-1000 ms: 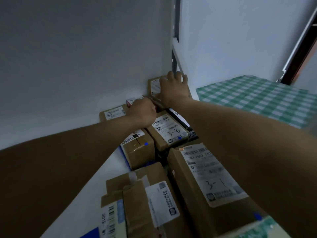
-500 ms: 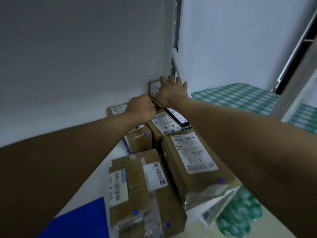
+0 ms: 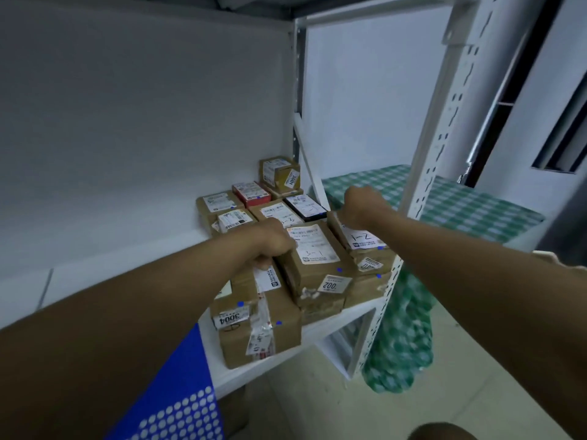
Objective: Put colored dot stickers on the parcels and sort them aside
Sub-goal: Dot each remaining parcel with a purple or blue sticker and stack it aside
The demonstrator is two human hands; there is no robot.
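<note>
Several brown cardboard parcels with white labels sit packed together on a white shelf (image 3: pixel 313 331), most carrying a small blue dot sticker. My left hand (image 3: pixel 273 241) is curled into a fist, resting where the parcel marked 3004 (image 3: pixel 260 325) meets the parcel marked 3-1 (image 3: pixel 314 249). With its fingers curled, my right hand (image 3: pixel 362 204) hovers over the far end of the parcel marked 1-2 (image 3: pixel 362 241). Nothing shows inside either hand. A blue sticker sheet (image 3: pixel 178 395) with rows of white dots lies at the lower left, under my left forearm.
At the back stand a small box labelled 3001 (image 3: pixel 279 173), a red parcel (image 3: pixel 251 193) and a black one (image 3: pixel 305 208). A perforated white shelf upright (image 3: pixel 428 154) rises on the right. Beyond it is a table with a green checked cloth (image 3: pixel 460 204).
Both hands have drawn back from the rear parcels toward the front ones. My right hand went from flat and open to curled. The view has pulled back, showing the shelf front and floor.
</note>
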